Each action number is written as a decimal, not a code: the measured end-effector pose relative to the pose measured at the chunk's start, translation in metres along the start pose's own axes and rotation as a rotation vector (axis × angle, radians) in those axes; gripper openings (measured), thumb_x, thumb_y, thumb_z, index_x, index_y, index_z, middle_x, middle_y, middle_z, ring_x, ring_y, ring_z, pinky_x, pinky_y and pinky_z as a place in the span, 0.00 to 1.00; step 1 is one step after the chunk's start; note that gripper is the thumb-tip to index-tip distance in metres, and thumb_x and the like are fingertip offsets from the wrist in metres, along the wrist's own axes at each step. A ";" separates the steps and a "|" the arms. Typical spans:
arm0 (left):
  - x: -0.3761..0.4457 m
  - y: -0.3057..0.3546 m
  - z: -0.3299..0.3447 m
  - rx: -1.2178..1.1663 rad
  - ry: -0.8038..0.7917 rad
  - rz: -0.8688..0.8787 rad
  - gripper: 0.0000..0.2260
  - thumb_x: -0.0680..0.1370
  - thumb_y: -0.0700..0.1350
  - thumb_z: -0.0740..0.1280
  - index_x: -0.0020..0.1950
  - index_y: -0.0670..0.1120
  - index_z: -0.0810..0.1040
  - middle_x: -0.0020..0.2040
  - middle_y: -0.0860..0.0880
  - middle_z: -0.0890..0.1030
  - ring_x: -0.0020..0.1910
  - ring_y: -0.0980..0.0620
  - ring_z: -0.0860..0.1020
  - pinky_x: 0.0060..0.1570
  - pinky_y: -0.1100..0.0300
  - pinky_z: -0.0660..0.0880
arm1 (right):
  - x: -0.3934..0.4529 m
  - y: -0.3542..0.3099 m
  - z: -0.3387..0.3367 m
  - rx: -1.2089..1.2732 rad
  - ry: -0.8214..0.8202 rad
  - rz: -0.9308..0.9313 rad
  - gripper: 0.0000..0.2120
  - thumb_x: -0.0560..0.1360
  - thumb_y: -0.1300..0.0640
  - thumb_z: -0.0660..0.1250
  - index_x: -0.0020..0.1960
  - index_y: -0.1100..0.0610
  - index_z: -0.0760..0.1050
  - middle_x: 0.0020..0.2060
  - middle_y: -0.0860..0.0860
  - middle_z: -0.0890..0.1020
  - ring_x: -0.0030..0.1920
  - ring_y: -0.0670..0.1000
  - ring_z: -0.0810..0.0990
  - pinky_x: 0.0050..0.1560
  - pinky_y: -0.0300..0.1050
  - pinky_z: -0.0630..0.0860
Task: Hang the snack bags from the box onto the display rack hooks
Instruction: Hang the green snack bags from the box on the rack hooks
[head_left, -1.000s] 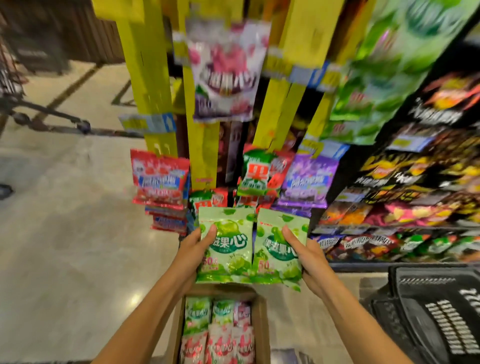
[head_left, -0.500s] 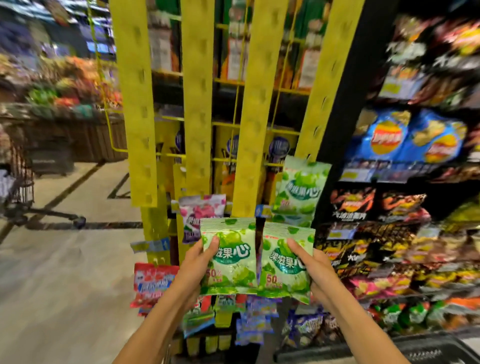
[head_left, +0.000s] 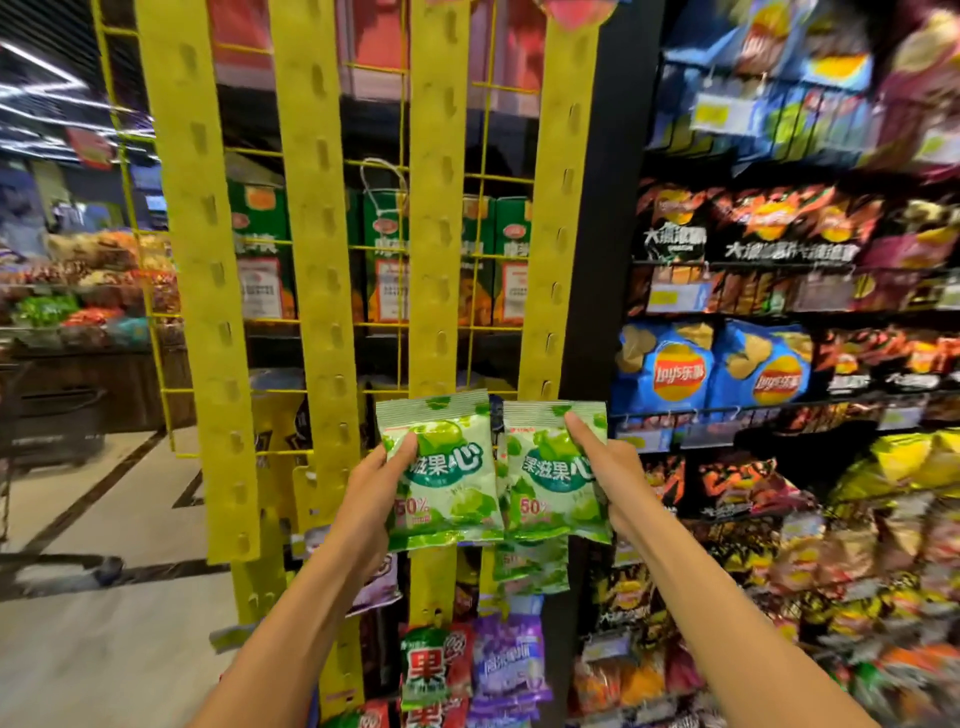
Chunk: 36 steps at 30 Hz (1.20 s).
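Green snack bags held before yellow hanging strips.
Left hand grip pinches left bag; right hand grip pinches right bag, edges touching.

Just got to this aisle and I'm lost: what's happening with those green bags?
A person is restocking a hanging snack display. The left hand grips one green bag and the right hand grips another green bag, held side by side in front of the yellow hook strips. Neither bag is on a hook yet. Many of the strips' upper hooks are bare; a similar green bag and other snacks already hang lower down.
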<state>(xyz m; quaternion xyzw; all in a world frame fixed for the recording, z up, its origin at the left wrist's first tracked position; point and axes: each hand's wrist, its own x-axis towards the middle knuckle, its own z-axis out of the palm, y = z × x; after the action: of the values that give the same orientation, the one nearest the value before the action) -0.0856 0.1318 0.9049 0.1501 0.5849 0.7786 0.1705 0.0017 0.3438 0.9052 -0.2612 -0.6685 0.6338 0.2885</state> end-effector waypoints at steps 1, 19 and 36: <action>0.003 0.005 0.003 0.006 -0.006 -0.004 0.20 0.79 0.51 0.62 0.66 0.42 0.72 0.52 0.45 0.82 0.40 0.53 0.82 0.32 0.58 0.77 | 0.005 -0.007 0.001 -0.001 0.025 -0.025 0.33 0.67 0.34 0.68 0.42 0.67 0.72 0.42 0.68 0.78 0.43 0.63 0.79 0.39 0.44 0.66; 0.029 0.024 0.020 0.046 0.074 -0.005 0.16 0.78 0.50 0.63 0.60 0.42 0.76 0.51 0.42 0.83 0.46 0.46 0.82 0.38 0.54 0.80 | 0.057 -0.019 0.020 -0.220 0.170 0.027 0.23 0.73 0.38 0.64 0.36 0.57 0.65 0.36 0.52 0.68 0.43 0.54 0.71 0.30 0.46 0.61; 0.023 0.033 0.064 -0.099 0.124 -0.048 0.14 0.75 0.56 0.65 0.45 0.46 0.78 0.36 0.45 0.84 0.35 0.48 0.82 0.30 0.54 0.80 | 0.022 -0.016 0.011 -0.812 0.229 -0.039 0.32 0.75 0.31 0.47 0.44 0.59 0.71 0.46 0.56 0.78 0.48 0.58 0.77 0.45 0.49 0.68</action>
<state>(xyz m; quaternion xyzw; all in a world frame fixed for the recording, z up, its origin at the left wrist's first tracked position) -0.0819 0.1882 0.9546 0.0788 0.5585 0.8101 0.1598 -0.0213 0.3509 0.9220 -0.4095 -0.8324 0.2803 0.2465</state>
